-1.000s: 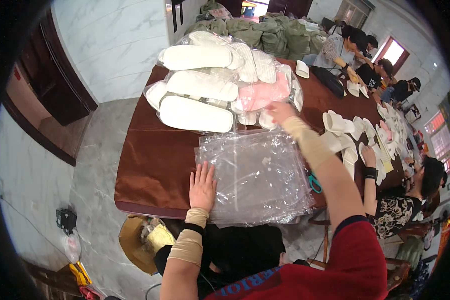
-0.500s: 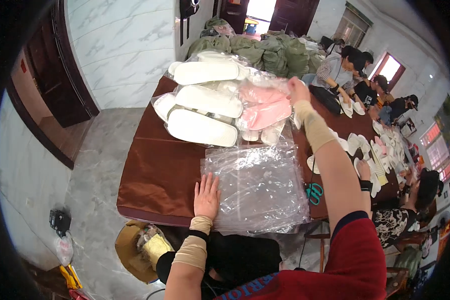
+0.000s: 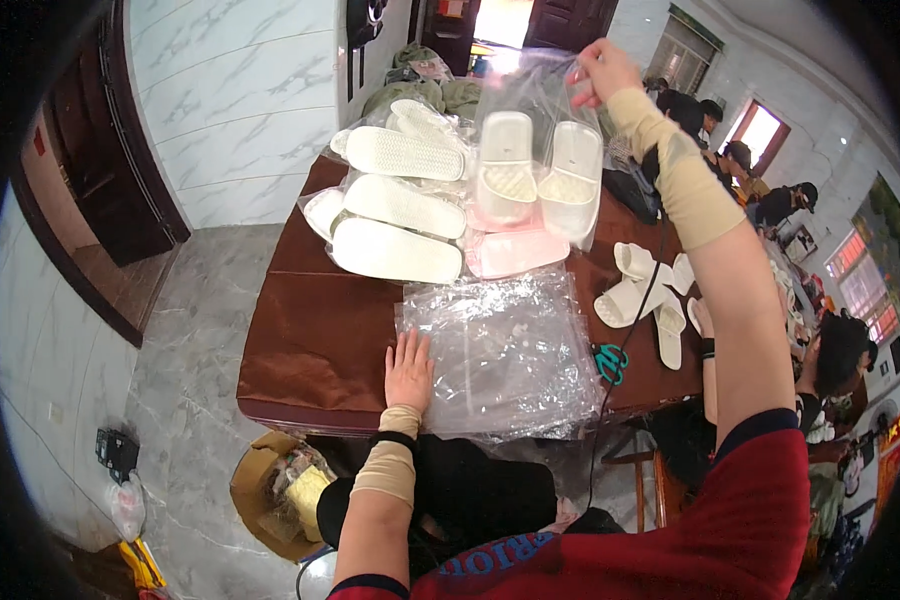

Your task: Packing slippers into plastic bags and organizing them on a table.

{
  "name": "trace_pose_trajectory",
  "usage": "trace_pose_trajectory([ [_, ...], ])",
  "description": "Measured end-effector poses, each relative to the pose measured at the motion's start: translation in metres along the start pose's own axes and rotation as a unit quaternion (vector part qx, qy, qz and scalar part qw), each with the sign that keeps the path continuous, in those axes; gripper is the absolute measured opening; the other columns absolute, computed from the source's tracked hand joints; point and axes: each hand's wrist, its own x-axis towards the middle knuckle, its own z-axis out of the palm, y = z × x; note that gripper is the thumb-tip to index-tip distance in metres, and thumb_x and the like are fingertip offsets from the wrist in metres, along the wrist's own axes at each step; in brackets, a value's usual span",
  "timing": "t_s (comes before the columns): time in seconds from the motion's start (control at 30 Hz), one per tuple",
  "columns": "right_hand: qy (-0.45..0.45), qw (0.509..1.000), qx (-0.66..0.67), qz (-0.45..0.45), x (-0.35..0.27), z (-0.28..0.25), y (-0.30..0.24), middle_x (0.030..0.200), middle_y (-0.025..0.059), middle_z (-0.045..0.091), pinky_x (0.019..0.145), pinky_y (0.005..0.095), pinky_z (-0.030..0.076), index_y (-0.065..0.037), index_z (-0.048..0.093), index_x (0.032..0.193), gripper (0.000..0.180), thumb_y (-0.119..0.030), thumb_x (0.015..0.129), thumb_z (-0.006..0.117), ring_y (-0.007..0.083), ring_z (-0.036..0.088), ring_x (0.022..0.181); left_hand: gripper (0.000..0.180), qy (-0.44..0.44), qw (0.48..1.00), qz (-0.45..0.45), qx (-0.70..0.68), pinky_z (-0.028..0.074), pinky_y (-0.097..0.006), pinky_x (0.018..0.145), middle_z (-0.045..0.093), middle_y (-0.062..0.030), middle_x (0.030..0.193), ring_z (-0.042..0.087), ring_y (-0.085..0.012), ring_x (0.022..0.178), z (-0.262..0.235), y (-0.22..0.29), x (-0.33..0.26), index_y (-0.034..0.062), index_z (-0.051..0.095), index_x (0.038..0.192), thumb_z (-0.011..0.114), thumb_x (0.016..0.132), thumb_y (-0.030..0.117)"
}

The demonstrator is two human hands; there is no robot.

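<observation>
My right hand, raised over the far side of the table, pinches the top of a clear plastic bag. Inside the bag hang two white slippers, side by side with their soles down. Below them a pink slipper lies in clear wrap. Flat and with fingers stretched, my left hand rests at the left edge of a stack of empty clear bags. Bagged white slippers are piled left of the raised bag.
Teal scissors lie right of the stack. Loose white slippers and a dark cord are farther right, near co-workers. A cardboard box stands on the floor at the table's front left. The table wears a brown cloth.
My right hand has gone up and away from me, lifting the bag with the white slippers upright over the pink ones. My left hand stays on the stack.
</observation>
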Motion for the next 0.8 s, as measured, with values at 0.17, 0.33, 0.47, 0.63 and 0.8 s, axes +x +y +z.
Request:
trace_pose_trajectory([
  [0.17,-0.022,0.99,0.111,0.078,0.003,-0.037,0.006,0.089,0.0157,0.068,0.046,0.0301,0.052,0.002,0.046,0.105,0.022,-0.015,0.091,0.045,0.0265,0.068,0.061,0.048,0.004,1.0,0.007,0.002,0.022,-0.047,0.109,0.033,-0.0102,0.144,0.028,-0.0283,0.134,0.006,0.0,-0.001,0.0116,0.041,0.135,0.049,0.09,0.027],
  [0.33,-0.041,0.922,0.231,0.306,-0.096,-0.026,0.111,0.083,0.0188,0.061,0.056,0.0485,0.055,0.001,0.051,0.102,0.021,-0.013,0.088,0.044,0.0362,0.065,0.071,0.046,0.014,1.0,0.002,0.003,0.022,-0.047,0.109,0.038,-0.0097,0.141,0.031,-0.0275,0.133,0.012,-0.012,-0.007,0.0117,0.044,0.133,0.048,0.089,0.027],
  [0.47,-0.401,0.908,0.043,0.111,-0.215,-0.047,0.243,0.074,0.0127,0.066,0.03,0.028,0.041,-0.002,0.058,0.09,0.024,-0.026,0.087,0.053,0.0182,0.053,0.034,0.043,0.058,0.997,0.054,0.017,0.021,-0.044,0.11,0.051,-0.0058,0.131,0.037,-0.0247,0.129,0.028,-0.01,0.001,0.0134,0.053,0.126,0.047,0.085,0.027],
  [0.63,-0.368,0.877,-0.067,0.302,-0.259,-0.04,0.273,0.073,0.0096,0.068,0.037,0.024,0.041,-0.003,0.064,0.091,0.024,-0.025,0.086,0.055,0.0134,0.055,0.042,0.044,0.022,0.999,0.046,-0.016,0.02,-0.041,0.11,0.051,-0.0052,0.132,0.036,-0.0229,0.13,0.008,-0.007,-0.001,0.0153,0.052,0.126,0.046,0.086,0.032],
  [0.8,-0.539,0.805,-0.117,0.219,-0.254,0.005,0.3,0.078,0.0045,0.068,0.05,0.0266,0.048,-0.009,0.067,0.097,0.022,-0.025,0.084,0.059,0.0125,0.063,0.064,0.042,0.024,0.998,0.043,-0.029,0.021,-0.042,0.109,0.053,-0.0058,0.129,0.04,-0.023,0.126,0.002,0.002,0.0,0.0138,0.055,0.123,0.05,0.083,0.027],
])
